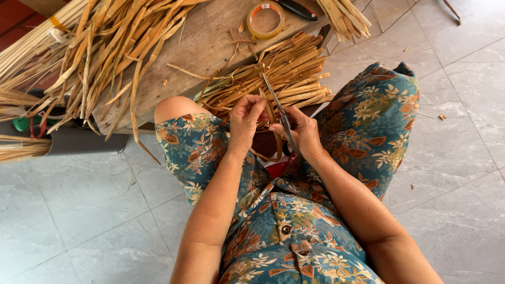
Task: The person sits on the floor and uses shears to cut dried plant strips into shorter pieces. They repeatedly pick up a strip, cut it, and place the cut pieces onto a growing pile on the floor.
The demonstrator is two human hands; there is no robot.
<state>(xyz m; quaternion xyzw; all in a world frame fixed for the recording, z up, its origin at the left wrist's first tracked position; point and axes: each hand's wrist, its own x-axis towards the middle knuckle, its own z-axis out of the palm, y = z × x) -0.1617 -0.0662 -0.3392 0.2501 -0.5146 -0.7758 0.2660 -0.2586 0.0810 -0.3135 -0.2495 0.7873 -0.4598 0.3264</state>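
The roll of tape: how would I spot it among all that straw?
Look to the far end of the wooden board, past the short cut strips. The roll of tape lies flat there, a yellowish ring with a hollow middle, the only round thing among straight strips.

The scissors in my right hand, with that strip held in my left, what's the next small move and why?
Probably close the scissors on the strip. The right hand holds them with the blades pointing up and away beside the strip, which the left hand pinches just below. The strip loops down between the knees, so it looks ready for trimming, though exact blade contact is hard to tell.
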